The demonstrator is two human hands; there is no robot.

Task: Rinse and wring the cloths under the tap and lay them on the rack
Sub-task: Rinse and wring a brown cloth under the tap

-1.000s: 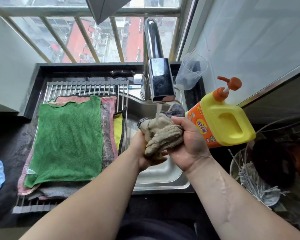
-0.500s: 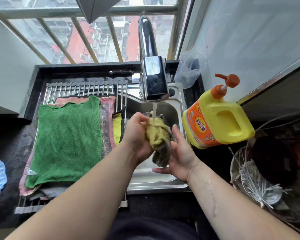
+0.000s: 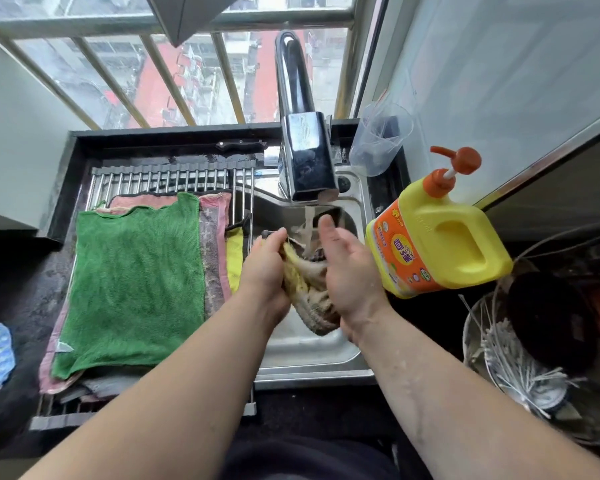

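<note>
The left hand [image 3: 265,268] grips the bunched cloth [image 3: 312,292] under the tap [image 3: 307,157]; the right hand [image 3: 347,271] presses it, fingers [image 3: 326,226] straight. Best to open the folds so the water reaches inside.

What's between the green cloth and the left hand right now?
Head view: a pink and grey cloth strip and a yellow cloth, both on the rack, lie between the green cloth and the left hand.
</note>
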